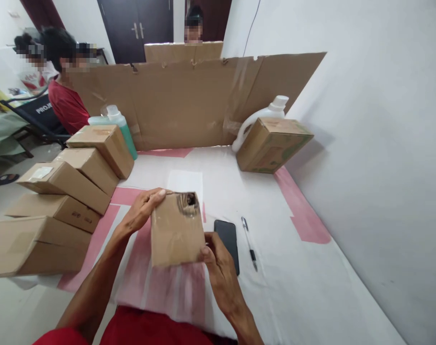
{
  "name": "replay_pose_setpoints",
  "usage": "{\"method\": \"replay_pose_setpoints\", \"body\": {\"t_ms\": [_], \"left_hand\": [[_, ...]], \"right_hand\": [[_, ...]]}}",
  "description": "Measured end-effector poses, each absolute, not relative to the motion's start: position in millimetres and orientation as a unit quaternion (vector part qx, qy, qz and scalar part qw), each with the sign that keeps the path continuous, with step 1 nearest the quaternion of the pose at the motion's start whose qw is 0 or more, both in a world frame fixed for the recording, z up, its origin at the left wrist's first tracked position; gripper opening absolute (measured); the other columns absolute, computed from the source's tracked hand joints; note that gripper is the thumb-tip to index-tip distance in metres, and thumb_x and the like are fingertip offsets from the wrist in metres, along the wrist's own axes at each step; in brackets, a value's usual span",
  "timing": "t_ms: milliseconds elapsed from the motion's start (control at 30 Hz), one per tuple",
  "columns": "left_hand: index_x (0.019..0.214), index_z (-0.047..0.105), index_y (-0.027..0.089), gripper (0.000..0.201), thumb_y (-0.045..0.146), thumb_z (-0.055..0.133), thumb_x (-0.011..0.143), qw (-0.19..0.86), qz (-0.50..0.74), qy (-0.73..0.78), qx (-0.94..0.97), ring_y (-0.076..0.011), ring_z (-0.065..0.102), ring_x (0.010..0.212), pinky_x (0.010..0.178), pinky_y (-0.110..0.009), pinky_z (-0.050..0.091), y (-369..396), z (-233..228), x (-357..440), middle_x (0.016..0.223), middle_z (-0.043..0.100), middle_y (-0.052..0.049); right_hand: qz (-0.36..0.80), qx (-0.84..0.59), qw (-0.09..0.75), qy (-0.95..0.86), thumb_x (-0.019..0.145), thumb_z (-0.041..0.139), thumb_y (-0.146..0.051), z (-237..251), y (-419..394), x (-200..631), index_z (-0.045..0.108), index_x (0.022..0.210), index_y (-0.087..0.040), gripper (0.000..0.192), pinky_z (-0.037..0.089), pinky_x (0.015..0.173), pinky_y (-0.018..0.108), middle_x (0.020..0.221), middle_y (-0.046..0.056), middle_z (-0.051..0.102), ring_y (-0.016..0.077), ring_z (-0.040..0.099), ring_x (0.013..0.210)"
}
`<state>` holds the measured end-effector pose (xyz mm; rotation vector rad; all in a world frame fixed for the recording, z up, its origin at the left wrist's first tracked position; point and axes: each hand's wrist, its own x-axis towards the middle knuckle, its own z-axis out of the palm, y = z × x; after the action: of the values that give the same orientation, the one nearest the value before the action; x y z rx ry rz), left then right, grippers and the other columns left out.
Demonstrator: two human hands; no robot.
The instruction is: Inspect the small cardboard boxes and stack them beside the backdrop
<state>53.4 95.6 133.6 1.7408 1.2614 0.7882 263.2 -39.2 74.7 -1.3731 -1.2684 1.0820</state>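
Note:
A small cardboard box (177, 235) is held between my two hands above the table. One upper corner of it has a dark, torn hole with blackened marks around it. My left hand (146, 207) grips the box at its upper left edge, thumb on top. At its lower right corner, my right hand (218, 258) is closed on the box, with the thumb on the near face. Just beyond my right hand lies a black smartphone (228, 239), and to the right of that a pen (249, 244). A white sheet of paper (185, 179) lies flat behind the box.
Several cardboard boxes (65, 179) line the table's left edge, beside a bottle of green liquid (126, 134). At the back right, another box (275, 143) stands before a white jug (264, 112). An upright cardboard panel (185, 105) closes the back. People sit beyond; a wall runs along the right.

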Motion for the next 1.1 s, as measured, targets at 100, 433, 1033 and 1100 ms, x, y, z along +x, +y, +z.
{"method": "replay_pose_setpoints", "body": {"t_ms": [100,433,1033,1100], "left_hand": [[0.112,0.079,0.023,0.054,0.063,0.045,0.101,0.463,0.281,0.468,0.698,-0.0272,0.072,0.100,0.084,-0.034,0.055,73.1,138.5,48.9,0.109,0.079,-0.006],[0.126,0.074,0.028,0.032,0.043,0.059,0.101,0.299,0.301,0.475,0.771,-0.0243,0.066,0.124,0.108,-0.037,0.050,28.4,158.9,52.8,0.131,0.074,-0.004],[0.102,0.073,0.028,0.014,0.034,0.068,0.091,0.156,0.292,0.464,0.821,-0.0233,0.072,0.091,0.083,-0.037,0.056,20.6,158.9,92.0,0.101,0.078,-0.002],[0.102,0.073,0.028,0.013,0.032,0.068,0.091,0.159,0.295,0.463,0.821,-0.0225,0.072,0.091,0.083,-0.035,0.056,21.3,158.4,92.8,0.100,0.078,-0.001]], "right_hand": [[0.454,-0.568,0.462,-0.508,0.103,0.041,-0.064,85.3,-50.7,265.4,0.064,0.112,-0.022,0.048,0.053,0.078,0.033,0.108,0.008,0.070,0.0230,0.066,0.096],[0.320,-0.566,0.510,-0.563,0.104,0.049,-0.038,114.5,-25.1,249.4,0.062,0.129,-0.023,0.032,0.050,0.104,0.042,0.126,0.010,0.066,0.0246,0.062,0.118],[0.256,-0.593,0.502,-0.575,0.096,0.045,-0.018,119.1,-26.9,245.6,0.064,0.126,-0.019,0.035,0.056,0.092,0.042,0.106,0.011,0.064,0.0255,0.064,0.098],[0.272,-0.587,0.510,-0.568,0.099,0.046,-0.023,118.5,-27.8,246.8,0.065,0.127,-0.019,0.034,0.055,0.095,0.042,0.110,0.011,0.065,0.0253,0.065,0.102]]}}
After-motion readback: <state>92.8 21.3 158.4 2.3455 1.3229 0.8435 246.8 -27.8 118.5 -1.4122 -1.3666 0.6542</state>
